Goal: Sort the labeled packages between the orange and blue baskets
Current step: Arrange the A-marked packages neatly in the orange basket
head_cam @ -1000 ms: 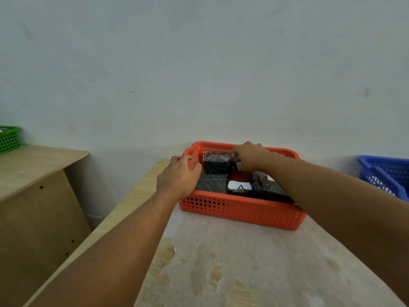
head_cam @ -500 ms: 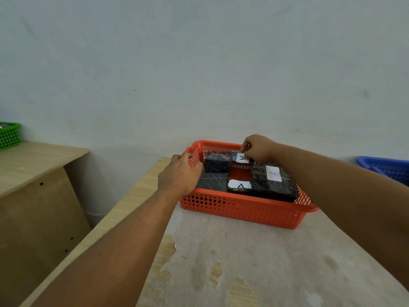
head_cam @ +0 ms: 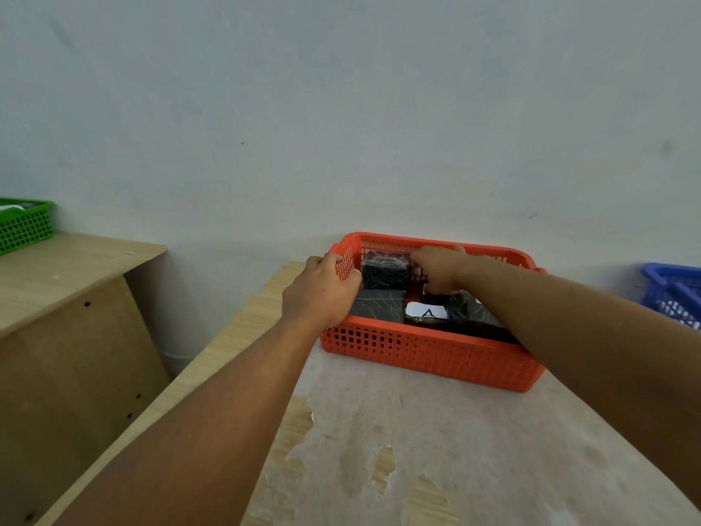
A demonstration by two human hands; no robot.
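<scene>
An orange basket (head_cam: pixel 428 353) stands on the table against the wall and holds several black wrapped packages. One package shows a white label with the letter A (head_cam: pixel 426 312). A taller black package (head_cam: pixel 385 274) stands at the back left. My left hand (head_cam: pixel 322 292) grips the basket's left rim. My right hand (head_cam: pixel 436 269) reaches into the basket with fingers curled, beside the tall package; what it holds is hidden. A blue basket (head_cam: pixel 675 294) sits at the far right edge.
A worn, peeling tabletop (head_cam: pixel 417 449) stretches in front of the orange basket. To the left stands a lower wooden shelf unit (head_cam: pixel 68 282) with a green basket (head_cam: pixel 24 225) on it. A grey wall is close behind.
My right hand has dropped back down into the basket, covering the small A-labelled package it had lifted at the back. My left hand stays on the rim.
</scene>
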